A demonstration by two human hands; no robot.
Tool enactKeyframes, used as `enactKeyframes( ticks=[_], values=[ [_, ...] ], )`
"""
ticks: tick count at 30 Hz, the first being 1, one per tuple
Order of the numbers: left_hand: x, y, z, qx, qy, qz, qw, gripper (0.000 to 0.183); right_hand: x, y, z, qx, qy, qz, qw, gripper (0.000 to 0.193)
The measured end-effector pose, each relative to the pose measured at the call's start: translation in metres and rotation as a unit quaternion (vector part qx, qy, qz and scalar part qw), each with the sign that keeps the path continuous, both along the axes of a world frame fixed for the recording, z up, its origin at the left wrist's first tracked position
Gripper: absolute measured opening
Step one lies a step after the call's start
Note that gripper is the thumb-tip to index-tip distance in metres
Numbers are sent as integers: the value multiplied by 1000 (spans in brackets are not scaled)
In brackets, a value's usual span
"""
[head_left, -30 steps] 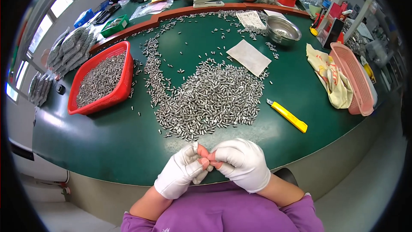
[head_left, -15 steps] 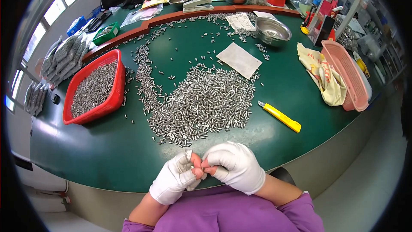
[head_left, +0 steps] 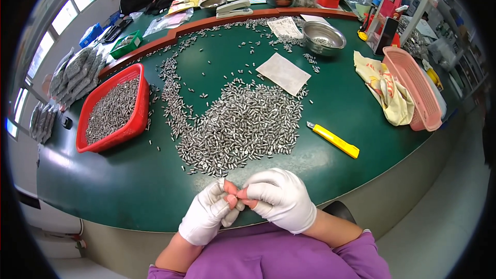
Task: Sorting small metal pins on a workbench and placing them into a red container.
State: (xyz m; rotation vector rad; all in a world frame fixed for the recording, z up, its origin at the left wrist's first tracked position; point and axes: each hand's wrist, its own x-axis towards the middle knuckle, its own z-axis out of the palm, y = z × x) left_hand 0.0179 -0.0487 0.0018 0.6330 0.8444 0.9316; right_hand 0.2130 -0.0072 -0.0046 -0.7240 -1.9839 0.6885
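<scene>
Metal pieces (head_left: 237, 129) lie heaped right of the red basket (head_left: 124, 135), probably light, hard, slippery, best pinched mid-body; also right of it, left hand (head_left: 206, 211) and right hand (head_left: 281, 199) pinch nearly closed, on what, I can't tell!

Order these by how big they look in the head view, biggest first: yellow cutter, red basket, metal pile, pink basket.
1. Metal pile
2. Red basket
3. Pink basket, partly covered by cloth
4. Yellow cutter
</scene>
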Motion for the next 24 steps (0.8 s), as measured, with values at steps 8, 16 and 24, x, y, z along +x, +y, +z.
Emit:
enactKeyframes(
  ticks=[8,16,24],
  values=[
    [2,-1,4,-9,-13,25,1000,20,-1,-1,1,15,-23,-15,1000,21],
    [3,0,4,-10,-28,32,999,20,-3,2,0,51,-6,-22,998,24],
    [1,4,-3,28,-70,25,997,20,3,10,15,34,-255,-77,963,23]
  ],
)
